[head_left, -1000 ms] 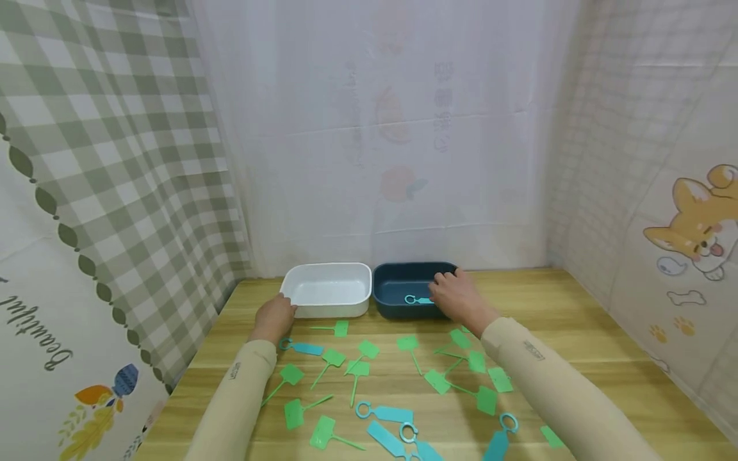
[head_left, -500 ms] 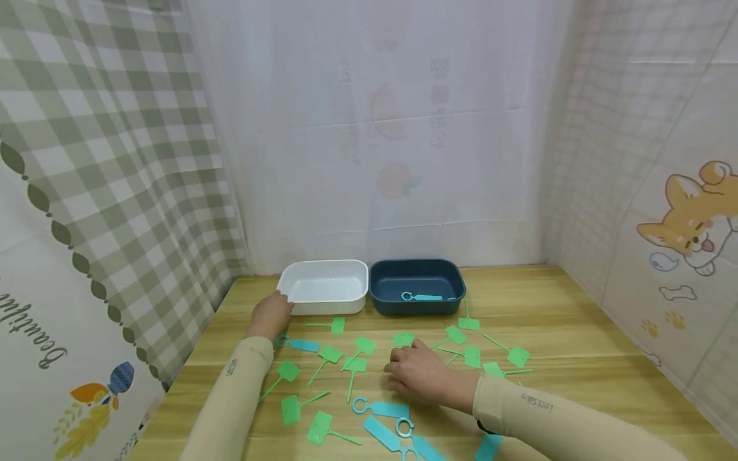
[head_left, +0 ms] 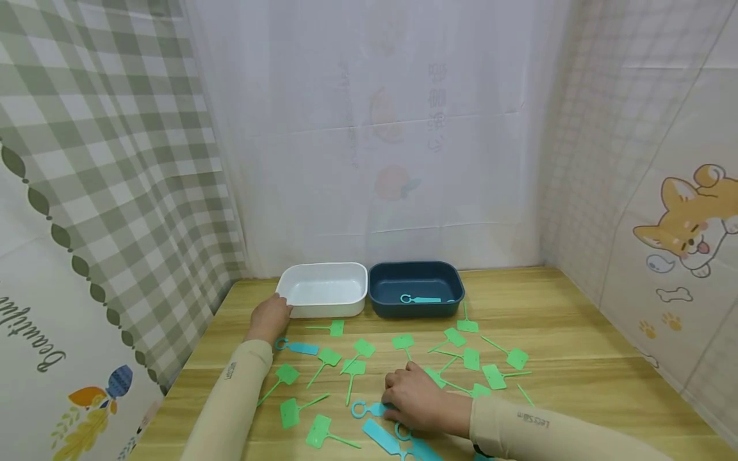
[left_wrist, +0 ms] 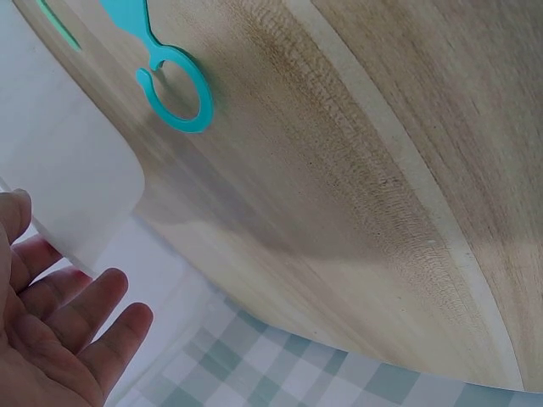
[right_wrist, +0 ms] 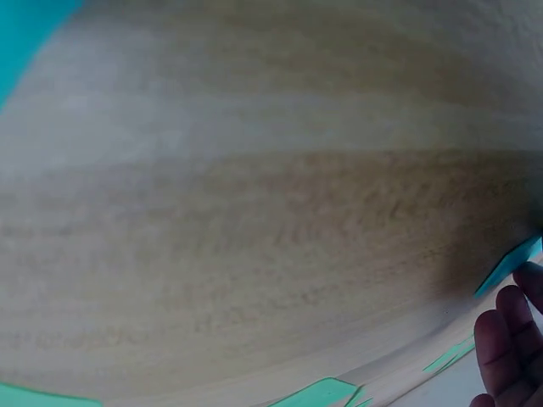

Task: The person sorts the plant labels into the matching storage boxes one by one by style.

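Note:
At the white tray's front left corner, my left hand grips the rim, with the thumb outside and other fingers loosely spread in the left wrist view. Close to this hand lies a blue hanging plant tag, its open ring showing in the left wrist view. My right hand reaches down over another blue plant tag and covers its right end. A digit touches or nearly touches a blue tag in the right wrist view, the fingers loosely bent. A dark blue tray holds a blue tag.
Green T-shaped plant labels lie scattered over the wooden table, several on each side. More blue tags lie at the front, below the right hand. A checked curtain hangs on the left and a pale cloth behind the trays.
My right hand has left the dark blue tray, swung down to the table's middle, and lowered toward the blue tag at the front. The left hand stays on the white tray.

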